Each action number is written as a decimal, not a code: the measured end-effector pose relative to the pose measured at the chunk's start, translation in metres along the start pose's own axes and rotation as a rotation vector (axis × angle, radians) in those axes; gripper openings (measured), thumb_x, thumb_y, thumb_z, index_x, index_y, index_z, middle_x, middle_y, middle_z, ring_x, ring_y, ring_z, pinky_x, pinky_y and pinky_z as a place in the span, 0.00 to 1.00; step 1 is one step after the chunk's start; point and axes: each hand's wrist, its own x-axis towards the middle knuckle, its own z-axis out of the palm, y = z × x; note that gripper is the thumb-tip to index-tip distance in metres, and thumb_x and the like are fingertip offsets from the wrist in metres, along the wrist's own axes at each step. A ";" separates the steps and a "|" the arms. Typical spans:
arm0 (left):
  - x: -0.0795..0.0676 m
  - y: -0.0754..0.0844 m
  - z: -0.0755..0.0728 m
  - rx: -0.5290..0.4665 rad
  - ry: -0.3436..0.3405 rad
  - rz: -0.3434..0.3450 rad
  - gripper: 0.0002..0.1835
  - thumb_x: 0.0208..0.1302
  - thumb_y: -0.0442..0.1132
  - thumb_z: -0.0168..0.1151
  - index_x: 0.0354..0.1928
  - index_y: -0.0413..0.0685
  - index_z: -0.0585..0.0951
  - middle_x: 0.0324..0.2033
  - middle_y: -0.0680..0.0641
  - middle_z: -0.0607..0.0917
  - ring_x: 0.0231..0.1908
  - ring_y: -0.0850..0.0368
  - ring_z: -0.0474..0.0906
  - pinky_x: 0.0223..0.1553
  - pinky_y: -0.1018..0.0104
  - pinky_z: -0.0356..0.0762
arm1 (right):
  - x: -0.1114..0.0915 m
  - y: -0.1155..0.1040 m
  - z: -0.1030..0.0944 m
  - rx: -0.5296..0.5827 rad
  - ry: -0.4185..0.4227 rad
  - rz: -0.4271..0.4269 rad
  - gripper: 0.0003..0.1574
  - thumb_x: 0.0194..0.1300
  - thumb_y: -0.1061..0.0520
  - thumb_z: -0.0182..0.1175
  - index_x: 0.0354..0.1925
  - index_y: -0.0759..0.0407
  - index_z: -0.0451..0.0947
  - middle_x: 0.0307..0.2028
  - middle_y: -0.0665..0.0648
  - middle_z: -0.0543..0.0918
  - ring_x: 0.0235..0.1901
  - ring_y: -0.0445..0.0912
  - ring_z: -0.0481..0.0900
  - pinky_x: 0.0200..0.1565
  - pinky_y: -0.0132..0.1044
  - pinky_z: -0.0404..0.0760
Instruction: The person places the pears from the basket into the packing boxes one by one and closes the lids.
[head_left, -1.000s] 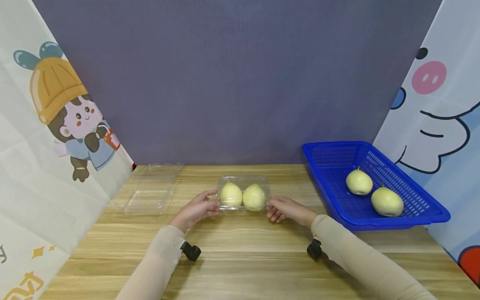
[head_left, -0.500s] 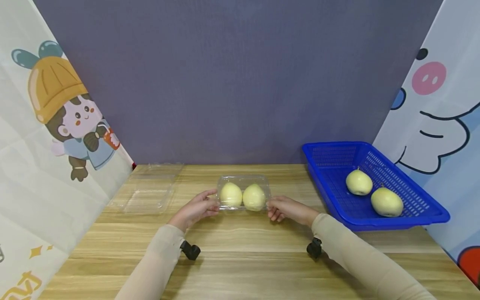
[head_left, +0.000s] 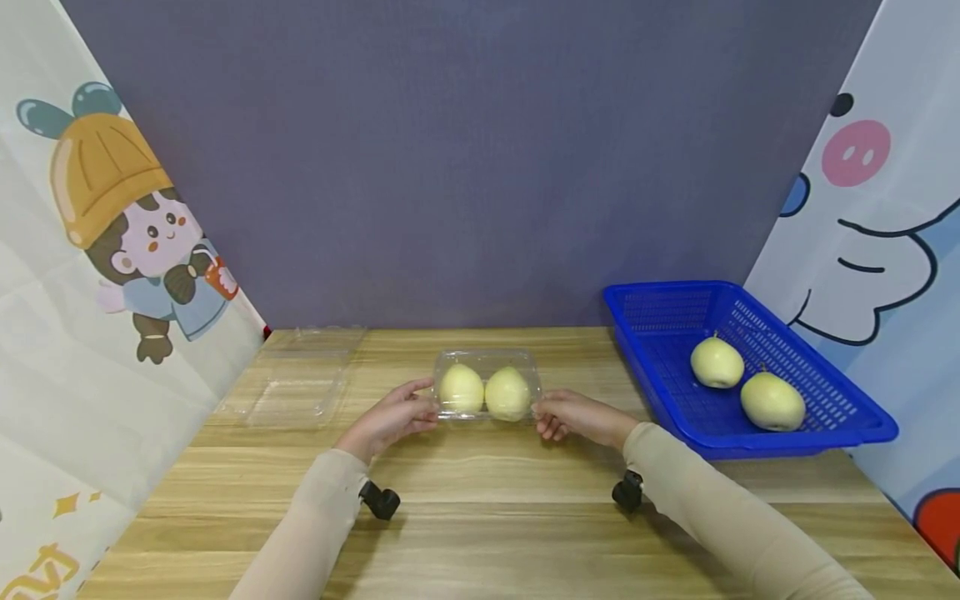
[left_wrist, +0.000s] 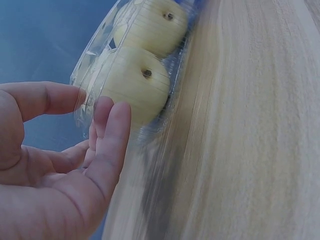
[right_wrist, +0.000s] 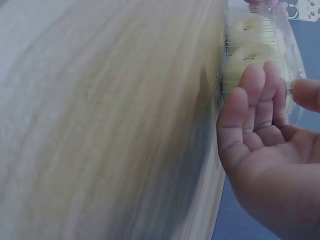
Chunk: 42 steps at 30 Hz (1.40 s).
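Note:
Two pale yellow pears (head_left: 461, 389) (head_left: 508, 393) sit side by side inside a clear plastic clamshell box (head_left: 486, 360) at the middle of the table, its lid down over them. At the box's left end my left hand (head_left: 393, 419) pinches the rim; in the left wrist view a finger and the thumb lie on either side of that edge. My right hand (head_left: 573, 417) pinches the opposite end, its other fingers curled beneath the rim in the right wrist view (right_wrist: 270, 130). Dark eyes of the pears (left_wrist: 135, 85) show through the plastic.
A blue plastic basket (head_left: 675, 417) at the right holds two more pears (head_left: 717, 362) (head_left: 772, 402). Another clear plastic box (head_left: 296, 400), opened out, lies at the back left. A grey-purple panel (head_left: 450, 167) rises behind the wooden table (head_left: 495, 533).

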 end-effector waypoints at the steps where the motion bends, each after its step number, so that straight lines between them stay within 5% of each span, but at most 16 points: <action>1: 0.000 0.000 0.000 -0.001 0.000 0.000 0.38 0.71 0.29 0.55 0.77 0.33 0.50 0.48 0.37 0.73 0.42 0.53 0.76 0.57 0.57 0.79 | 0.000 0.000 0.000 0.000 -0.001 0.001 0.16 0.77 0.54 0.48 0.42 0.68 0.72 0.31 0.54 0.78 0.33 0.45 0.76 0.37 0.35 0.78; 42: -0.001 0.000 0.003 -0.038 0.030 0.003 0.35 0.70 0.25 0.53 0.76 0.32 0.53 0.41 0.41 0.75 0.39 0.54 0.77 0.55 0.60 0.80 | -0.002 0.000 0.002 0.024 -0.026 -0.003 0.18 0.78 0.53 0.46 0.44 0.69 0.71 0.33 0.55 0.78 0.34 0.47 0.76 0.39 0.36 0.78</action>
